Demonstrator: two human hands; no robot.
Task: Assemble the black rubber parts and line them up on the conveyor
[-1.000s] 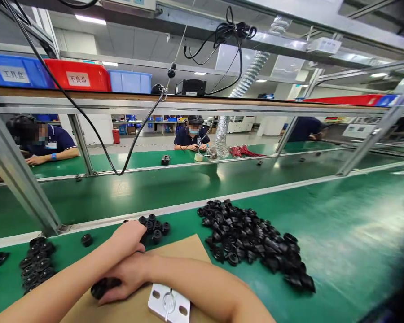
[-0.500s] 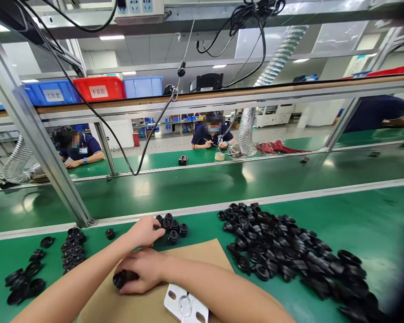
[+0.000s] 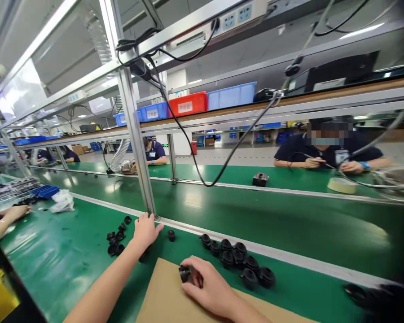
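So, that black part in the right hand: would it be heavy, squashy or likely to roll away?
The black part is probably light, being small beside the right hand holding it. It may be fairly firm, as no dent shows in its visible side. Its round outline suggests it could roll if laid on edge.

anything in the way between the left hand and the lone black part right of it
Nothing visible: only green bench surface shows between the left hand and the lone black part. The metal post rises beyond the hand, not between them.
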